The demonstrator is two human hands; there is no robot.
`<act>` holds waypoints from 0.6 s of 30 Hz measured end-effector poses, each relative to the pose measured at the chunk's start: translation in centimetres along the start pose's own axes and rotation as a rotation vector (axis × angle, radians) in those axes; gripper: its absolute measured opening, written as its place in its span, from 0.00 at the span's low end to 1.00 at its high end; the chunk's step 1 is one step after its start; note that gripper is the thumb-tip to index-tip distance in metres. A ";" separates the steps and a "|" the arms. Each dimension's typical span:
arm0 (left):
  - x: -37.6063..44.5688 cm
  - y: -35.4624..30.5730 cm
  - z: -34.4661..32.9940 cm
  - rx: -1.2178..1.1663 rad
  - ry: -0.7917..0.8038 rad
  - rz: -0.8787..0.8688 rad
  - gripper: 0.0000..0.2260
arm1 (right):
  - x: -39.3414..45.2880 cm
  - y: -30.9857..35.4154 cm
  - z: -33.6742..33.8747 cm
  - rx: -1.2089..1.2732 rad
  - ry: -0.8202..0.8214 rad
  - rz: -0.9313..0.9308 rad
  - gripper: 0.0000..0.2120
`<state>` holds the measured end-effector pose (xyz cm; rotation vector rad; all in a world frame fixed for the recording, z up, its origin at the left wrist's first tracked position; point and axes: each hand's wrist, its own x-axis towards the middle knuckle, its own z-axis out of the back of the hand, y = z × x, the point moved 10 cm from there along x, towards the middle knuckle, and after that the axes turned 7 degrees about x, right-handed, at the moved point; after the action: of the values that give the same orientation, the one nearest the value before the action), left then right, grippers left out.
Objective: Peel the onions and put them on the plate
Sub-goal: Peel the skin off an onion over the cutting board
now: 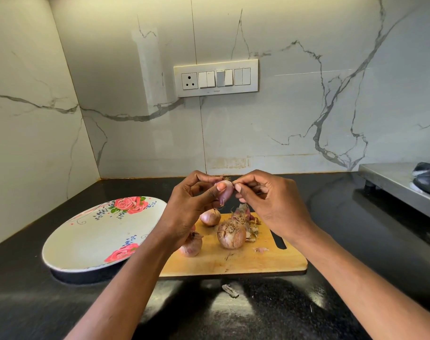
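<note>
Peeling the first small onion

My left hand (196, 204) grips the onion (225, 191) above the cutting board's (258, 261) far edge; my right hand (265, 200) pinches its skin, next pulling gently away

From my remote seat I'm seeing a glossy black stone counter (37, 303), matt wooden cutting board (258, 261), shiny floral plate (86, 241), papery-skinned onions (231, 235) and polished marble-look wall (282, 123).
</note>
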<state>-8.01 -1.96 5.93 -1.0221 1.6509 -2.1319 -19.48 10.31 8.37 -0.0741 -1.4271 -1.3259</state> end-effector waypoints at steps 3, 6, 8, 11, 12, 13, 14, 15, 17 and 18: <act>0.1 0.0 0.2 -0.007 -0.011 -0.003 0.12 | 0.1 -0.5 -0.2 0.057 0.014 -0.067 0.06; 0.1 -0.1 0.4 -0.017 -0.018 -0.005 0.13 | 0.0 -0.3 -0.5 0.066 0.043 -0.086 0.12; 0.1 -0.2 0.3 -0.016 -0.008 -0.009 0.13 | 0.0 -0.1 -0.5 0.068 0.037 -0.083 0.13; 0.1 -0.4 0.1 0.006 0.007 -0.026 0.14 | 0.1 0.0 -0.1 0.087 -0.009 -0.063 0.09; 0.1 -0.5 0.0 0.012 0.008 -0.032 0.13 | 0.1 0.1 0.0 0.081 -0.021 -0.054 0.08; 0.1 -0.6 0.0 0.016 0.009 -0.037 0.13 | 0.2 0.1 0.1 0.076 -0.027 -0.051 0.06; 0.1 -0.6 0.0 0.017 0.011 -0.039 0.13 | 0.2 0.0 0.1 0.071 -0.029 -0.053 0.05; 0.1 -0.6 0.0 0.017 0.012 -0.040 0.13 | 0.2 0.0 0.1 0.067 -0.031 -0.057 0.04; 0.1 -0.6 0.0 0.018 0.013 -0.043 0.13 | 0.1 -0.2 0.0 0.069 -0.040 -0.071 0.02; 0.1 -0.7 -0.1 0.020 0.014 -0.044 0.14 | 0.0 -0.3 0.0 0.073 -0.045 -0.082 0.01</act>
<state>-7.99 -1.76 6.56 -1.0494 1.6241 -2.1846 -19.66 10.17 8.22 0.0025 -1.5292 -1.3444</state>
